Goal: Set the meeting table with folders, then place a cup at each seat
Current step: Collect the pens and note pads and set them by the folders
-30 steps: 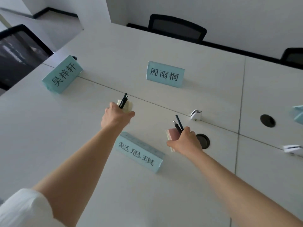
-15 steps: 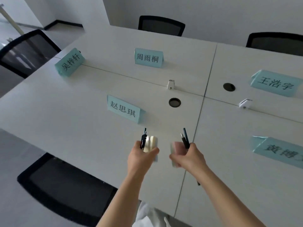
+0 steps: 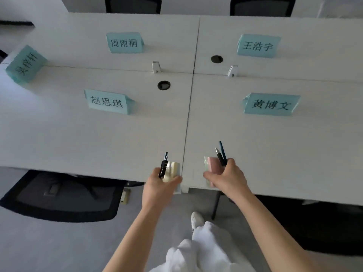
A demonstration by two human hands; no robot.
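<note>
Meeting table (image 3: pixel 98 146), smooth white panels split by seams, spread from 9 to 3 o'clock. At 6, the left hand (image 3: pixel 159 185) gripped a pale yellow pad (image 3: pixel 171 170) and black pens (image 3: pixel 164 164); the right hand (image 3: pixel 228 178) gripped a pink pad (image 3: pixel 212 163) and two pens (image 3: pixel 222 155). Both hands had drawn back to the near edge since a second earlier. Beyond, toward 12, stood folded teal name cards (image 3: pixel 107 102).
</note>
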